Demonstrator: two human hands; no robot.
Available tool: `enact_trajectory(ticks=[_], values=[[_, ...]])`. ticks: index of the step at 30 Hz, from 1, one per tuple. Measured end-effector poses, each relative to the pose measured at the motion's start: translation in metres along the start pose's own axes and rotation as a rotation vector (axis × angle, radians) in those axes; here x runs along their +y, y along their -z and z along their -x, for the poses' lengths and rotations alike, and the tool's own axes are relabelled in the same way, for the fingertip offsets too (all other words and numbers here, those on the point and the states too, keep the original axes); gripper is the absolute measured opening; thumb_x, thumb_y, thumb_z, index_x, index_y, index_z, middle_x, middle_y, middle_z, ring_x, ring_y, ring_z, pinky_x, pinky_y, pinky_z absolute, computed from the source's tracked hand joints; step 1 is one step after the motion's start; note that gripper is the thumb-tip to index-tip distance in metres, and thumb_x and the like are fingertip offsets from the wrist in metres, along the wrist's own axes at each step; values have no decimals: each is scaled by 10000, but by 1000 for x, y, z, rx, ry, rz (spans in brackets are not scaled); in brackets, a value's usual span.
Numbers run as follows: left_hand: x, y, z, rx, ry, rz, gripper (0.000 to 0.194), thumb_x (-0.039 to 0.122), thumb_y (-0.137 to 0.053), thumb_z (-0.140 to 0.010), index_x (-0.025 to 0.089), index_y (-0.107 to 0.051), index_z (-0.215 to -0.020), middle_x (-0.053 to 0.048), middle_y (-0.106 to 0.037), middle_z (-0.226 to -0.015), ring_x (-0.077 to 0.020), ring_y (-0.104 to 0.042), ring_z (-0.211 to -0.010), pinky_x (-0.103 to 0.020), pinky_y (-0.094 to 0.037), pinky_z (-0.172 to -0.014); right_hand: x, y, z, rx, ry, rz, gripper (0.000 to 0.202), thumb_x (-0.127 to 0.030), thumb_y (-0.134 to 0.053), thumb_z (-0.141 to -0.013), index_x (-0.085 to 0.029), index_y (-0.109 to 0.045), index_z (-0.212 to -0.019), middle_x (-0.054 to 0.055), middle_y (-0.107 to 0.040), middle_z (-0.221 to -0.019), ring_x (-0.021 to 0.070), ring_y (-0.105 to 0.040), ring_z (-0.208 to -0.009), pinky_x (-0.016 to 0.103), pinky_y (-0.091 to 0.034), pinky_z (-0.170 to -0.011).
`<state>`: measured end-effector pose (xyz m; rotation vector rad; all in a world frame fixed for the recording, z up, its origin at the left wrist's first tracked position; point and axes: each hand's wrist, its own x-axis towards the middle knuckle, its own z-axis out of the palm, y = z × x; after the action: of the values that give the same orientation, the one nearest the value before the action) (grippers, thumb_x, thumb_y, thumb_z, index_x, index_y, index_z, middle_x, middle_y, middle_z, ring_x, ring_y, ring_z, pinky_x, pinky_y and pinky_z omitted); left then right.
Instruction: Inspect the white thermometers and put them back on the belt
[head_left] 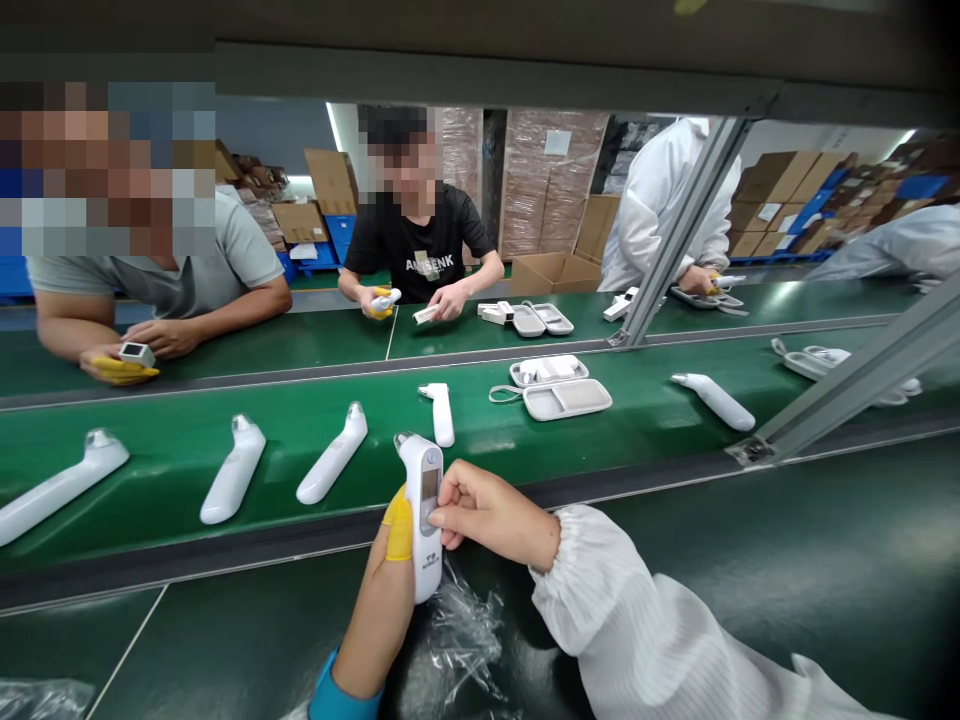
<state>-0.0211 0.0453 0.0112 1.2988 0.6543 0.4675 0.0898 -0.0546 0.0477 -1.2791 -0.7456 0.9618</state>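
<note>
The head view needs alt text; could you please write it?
The left hand grips a white thermometer, with the right hand at its front. Beyond, more thermometers and open cases lie on a green belt, with co-workers opposite.

White ribbed right sleeve (660,640), gathered cuff (566,560); teal left band (341,690); yellow finger cover (399,528)

So the thermometer (423,545) is a white, glossy handheld one, sitting in the left grip (397,545) and standing nearly upright, front showing. Its bent head pokes out above that grip, with the clear-looking tip (404,439) aimed off to the left. There's a round button (431,457) up top, then a grey screen (430,484) right beside the right grip (476,508), whose thumb covers a bit of the front. Dark lettering (430,561) sits below that thumb, too small to read fully.
</note>
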Motion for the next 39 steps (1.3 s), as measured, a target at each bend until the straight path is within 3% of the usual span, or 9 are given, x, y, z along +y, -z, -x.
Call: enact_trajectory(ticks=[5, 11, 18, 21, 24, 26, 30, 34, 39], values=[[-11, 6, -3, 12, -102, -34, 533, 553, -557, -863, 263, -548, -1310, -42, -556, -1370, -258, -429, -1329, -372, -287, -1130, 1, -7, 0, 170, 56, 170, 477, -398, -843, -601, -199, -426, -720, -93, -488, -605, 80, -505, -538, 209, -423, -505], [-9, 8, -7, 0, -45, -59, 533, 590, -490, -884, 275, -543, -1311, -43, -569, -1357, -280, -486, -1277, -418, -338, -1100, 4, 0, -3, 86, -14, 47, 224, -289, -677, -774, -191, -475, -782, -47, -593, -622, 120, -614, -587, 264, -520, -602], [1, -5, 5, 133, -147, -171, 521, 541, -542, -855, 241, -570, -1280, -86, -572, -1353, -297, -444, -1324, -404, -349, -1108, -9, -17, 10, 220, 276, 930, 74, -129, -498, -824, -179, -522, -775, 20, -593, -827, 140, -578, -745, 263, -440, -693], [8, -5, 5, 113, -173, -226, 522, 529, -530, -862, 234, -563, -1291, -88, -567, -1359, -291, -442, -1327, -378, -354, -1104, -17, -9, 9, 325, 227, 1201, 92, -122, -454, -809, -178, -526, -795, 42, -612, -839, 163, -585, -764, 273, -408, -686], [20, -2, -15, 171, -220, -362, 559, 524, -430, -912, 226, -460, -1384, -81, -476, -1449, -266, -400, -1359, -348, -312, -1124, -22, 8, 17, 423, 110, 1324, 132, -135, -428, -802, -176, -552, -819, 60, -648, -850, 178, -612, -760, 282, -401, -673], [26, -5, -42, 146, -256, -587, 559, 487, -371, -939, 208, -397, -1422, -101, -447, -1465, -263, -407, -1349, -352, -317, -1114, -18, 10, 29, 314, 37, 1392, 156, -145, -437, -778, -173, -583, -824, 71, -677, -842, 196, -637, -739, 294, -412, -654], [20, -36, -98, 9, -253, -930, 595, 299, -592, -822, 65, -468, -1355, -222, -532, -1316, -343, -472, -1261, -417, -335, -1077, 11, -17, 50, -161, -103, 1450, 250, -225, -525, -720, -159, -663, -917, 107, -728, -905, 272, -691, -777, 333, -479, -648], [10, -65, -115, 21, -248, -1048, 584, 267, -636, -772, 51, -528, -1304, -250, -523, -1277, -401, -445, -1250, -485, -315, -1058, 31, -30, 53, -191, -207, 1401, 299, -229, -498, -741, -167, -689, -962, 107, -741, -972, 296, -705, -890, 367, -528, -748], [26, -39, -120, 157, -263, -1096, 655, 434, -527, -846, 143, -411, -1421, -231, -387, -1421, -441, -267, -1357, -593, -181, -1090, 36, -14, 50, -246, -64, 1353, 296, -278, -484, -773, -153, -692, -942, 128, -743, -962, 298, -713, -860, 365, -537, -716]])
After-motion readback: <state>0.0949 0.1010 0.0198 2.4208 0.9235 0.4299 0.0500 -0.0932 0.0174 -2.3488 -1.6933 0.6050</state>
